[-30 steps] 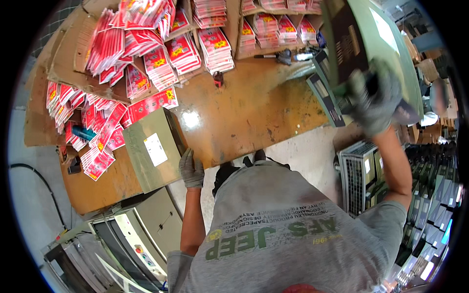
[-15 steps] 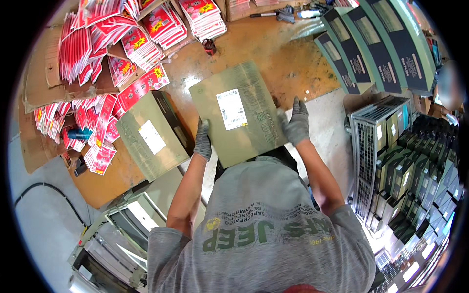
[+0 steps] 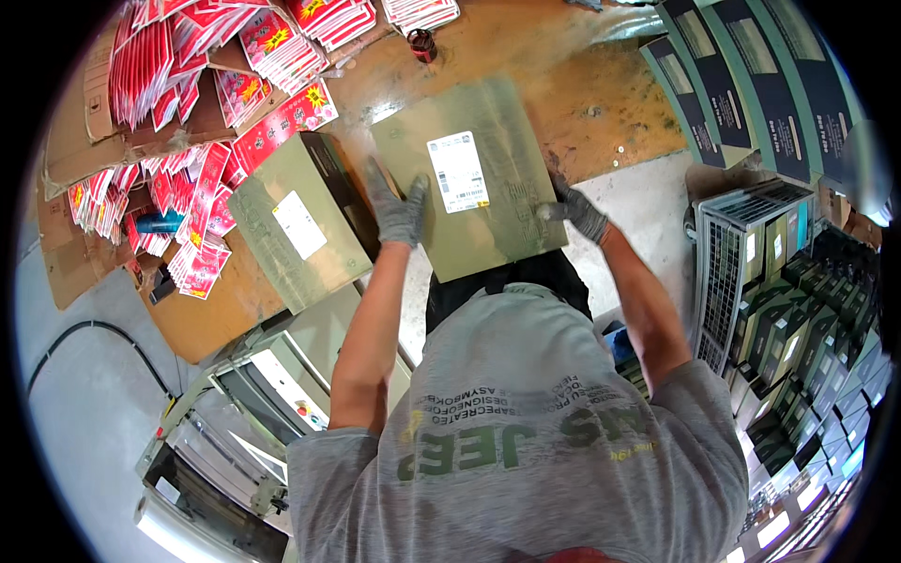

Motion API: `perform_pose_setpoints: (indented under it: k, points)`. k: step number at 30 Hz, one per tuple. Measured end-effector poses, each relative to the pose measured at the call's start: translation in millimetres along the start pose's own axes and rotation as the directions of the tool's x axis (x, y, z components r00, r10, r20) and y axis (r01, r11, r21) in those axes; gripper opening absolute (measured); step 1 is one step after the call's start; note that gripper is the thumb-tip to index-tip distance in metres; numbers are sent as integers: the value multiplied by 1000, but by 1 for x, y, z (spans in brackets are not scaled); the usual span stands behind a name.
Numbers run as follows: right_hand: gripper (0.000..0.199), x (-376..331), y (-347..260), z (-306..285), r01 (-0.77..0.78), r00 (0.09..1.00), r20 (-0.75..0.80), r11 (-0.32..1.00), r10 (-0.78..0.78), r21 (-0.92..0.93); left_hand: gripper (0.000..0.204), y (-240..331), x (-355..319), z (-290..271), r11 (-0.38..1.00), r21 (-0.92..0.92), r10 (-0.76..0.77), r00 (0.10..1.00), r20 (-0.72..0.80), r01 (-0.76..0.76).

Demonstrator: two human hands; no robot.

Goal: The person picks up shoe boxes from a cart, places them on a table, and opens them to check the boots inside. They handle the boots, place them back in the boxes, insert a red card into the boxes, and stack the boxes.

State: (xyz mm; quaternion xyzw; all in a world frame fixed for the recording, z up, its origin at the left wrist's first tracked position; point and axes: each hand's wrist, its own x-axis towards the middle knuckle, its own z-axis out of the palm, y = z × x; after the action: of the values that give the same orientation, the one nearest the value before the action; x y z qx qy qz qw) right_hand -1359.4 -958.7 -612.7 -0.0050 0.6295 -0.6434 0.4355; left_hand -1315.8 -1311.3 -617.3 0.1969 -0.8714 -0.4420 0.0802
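A flat olive-green box (image 3: 507, 141) with a white label lies in front of me over the brown wooden bench (image 3: 601, 103). My left hand (image 3: 396, 208), in a grey glove, grips its left edge. On the box's right edge, near the lower corner, is my gloved right hand (image 3: 577, 211). A second olive-green box (image 3: 296, 220) with a white label rests on the bench just to the left, almost touching my left hand.
Red printed packets (image 3: 188, 94) are piled on cardboard at the upper left. Dark flat boxes (image 3: 741, 84) stand in a row at the upper right, above a grey slatted crate (image 3: 732, 253). A pale metal machine (image 3: 235, 422) is at the lower left, and a small dark cup (image 3: 422, 42) stands on the bench.
My right hand brought the olive box from the upper right down onto the bench in front of me. My left hand came up from the bench edge and took its left side.
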Motion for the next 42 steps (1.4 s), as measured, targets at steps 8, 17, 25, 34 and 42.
perform_pose_setpoints:
  k: [8,17,25,34,42]
  points:
    - [62,28,-89,-28,-268,766,-635,850,-97,-453,72,0,94,-42,878,425,160,972,172,-220]
    - [53,-22,22,87,-69,853,-504,926,-139,-372,62,27,33,-58,754,633,-256,966,35,177]
    - [42,-1,-26,-10,74,482,-827,954,-290,-291,52,52,-49,-67,865,499,-255,806,534,-57]
    - [56,8,6,66,322,836,-478,946,-270,28,59,0,-13,-33,876,446,-238,969,67,185]
    - [51,37,57,4,171,932,-333,983,-143,58,52,35,-79,-35,883,256,-458,841,287,394]
